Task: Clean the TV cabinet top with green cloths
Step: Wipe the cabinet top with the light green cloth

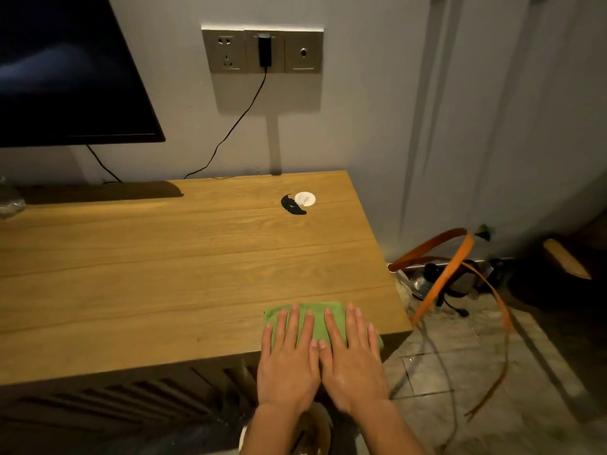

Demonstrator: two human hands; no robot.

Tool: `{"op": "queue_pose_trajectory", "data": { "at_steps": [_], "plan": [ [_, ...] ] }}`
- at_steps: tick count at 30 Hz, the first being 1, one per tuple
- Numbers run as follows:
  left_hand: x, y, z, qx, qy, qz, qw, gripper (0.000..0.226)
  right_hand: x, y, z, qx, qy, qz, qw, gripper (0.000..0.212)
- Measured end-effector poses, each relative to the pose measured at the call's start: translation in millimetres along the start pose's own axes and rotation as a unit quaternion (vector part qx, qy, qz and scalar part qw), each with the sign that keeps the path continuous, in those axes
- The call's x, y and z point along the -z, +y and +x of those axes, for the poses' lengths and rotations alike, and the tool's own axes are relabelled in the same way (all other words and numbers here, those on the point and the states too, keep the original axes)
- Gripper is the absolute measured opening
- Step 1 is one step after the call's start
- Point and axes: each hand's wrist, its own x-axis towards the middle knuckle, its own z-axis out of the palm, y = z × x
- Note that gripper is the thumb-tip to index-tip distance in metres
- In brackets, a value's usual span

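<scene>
Wooden cabinet top [164, 274] is lying under wall sockets [262, 51] | green cloth [320, 320] is sitting at its front right edge | left hand [289, 359] and right hand [353, 359] are pressing flat on it, fingers spread, gripping nothing | white disc [305, 199] is resting farther back

No text, brand or number can be read anywhere. The white disc [305, 199] in the upper middle of the frame, on the cabinet top [164, 257], carries faint marks too small to make out.
</scene>
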Motion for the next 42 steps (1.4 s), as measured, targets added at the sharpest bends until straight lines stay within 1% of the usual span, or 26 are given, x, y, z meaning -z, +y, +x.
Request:
{"op": "queue_pose_trajectory", "data": {
  "at_steps": [4,9,13,15,18,20,24,31,36,42],
  "plan": [
    [4,2,0,0.011,-0.009,-0.007,1.000,0.056,3,1,2,-0.004,-0.023,0.010,1.000,0.056],
    [-1,2,4,0.013,-0.009,-0.005,1.000,0.054,-1,2,7,-0.006,-0.022,0.024,0.999,0.056],
    [-5,5,24,0.021,0.000,-0.007,1.000,0.053,6,7,27,0.000,-0.023,0.021,1.000,0.057],
    [-6,7,39,0.026,0.001,-0.012,1.000,0.053,9,11,42,0.005,-0.014,0.016,1.000,0.058],
    [-6,9,69,0.011,0.000,-0.014,1.000,0.055,10,17,67,0.000,0.008,0.010,1.000,0.059],
    [-5,10,91,0.003,0.006,-0.005,1.000,0.056,11,20,88,-0.004,0.014,0.007,1.000,0.060],
    [-4,13,146,0.012,0.024,0.010,1.000,0.059,18,29,149,0.005,0.033,-0.002,0.999,0.061],
    [4,4,275,0.016,0.043,-0.012,0.999,0.055,34,33,280,0.012,0.056,-0.015,0.998,0.062],
    [9,-9,348,0.026,0.044,-0.020,0.998,0.055,44,28,361,0.026,0.045,-0.030,0.998,0.059],
    [14,-19,407,0.029,0.038,-0.016,0.999,0.055,53,23,421,0.035,0.030,-0.042,0.998,0.060]
  ]
}}
